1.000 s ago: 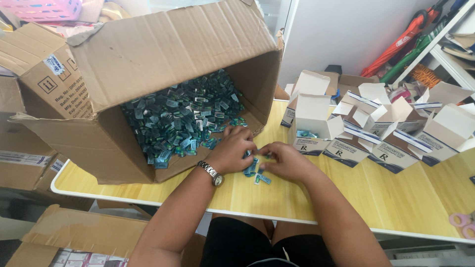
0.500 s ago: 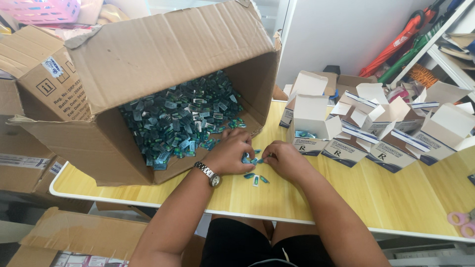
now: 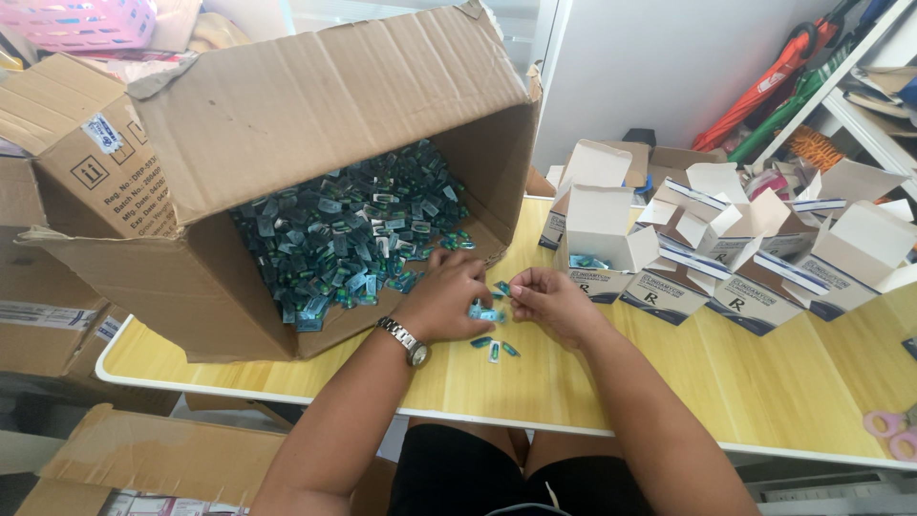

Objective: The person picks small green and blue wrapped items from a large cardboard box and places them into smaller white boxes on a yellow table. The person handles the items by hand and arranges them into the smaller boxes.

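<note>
Left hand: I saw my left hand (image 3: 445, 296), watch on its wrist, curled on the yellow table (image 3: 764, 382) just outside the mouth of the tipped cardboard box (image 3: 315, 105), its fingers closed on a few blue-green sachets (image 3: 482, 312).
Right hand: my right hand (image 3: 547, 298) sat just right of the left one, thumb and forefinger pinching a single sachet (image 3: 502, 288) clear of the tabletop.
Key relation: the held sachets lay between the two hands, fingertips nearly meeting; the pinched sachet pointed left and slightly far. The left hand was nearer the box.
Loose pieces: three loose sachets (image 3: 495, 348) lay on the table just near of the hands, touching neither, as far as I could tell.
Stock: a heap of sachets (image 3: 349, 229) filled the box floor, far and left of my left hand.
Right side: open white cartons (image 3: 611, 239) stood in a row to the right, the nearest just beyond my right hand.
In the way: I saw nothing between hands and nearest carton.
</note>
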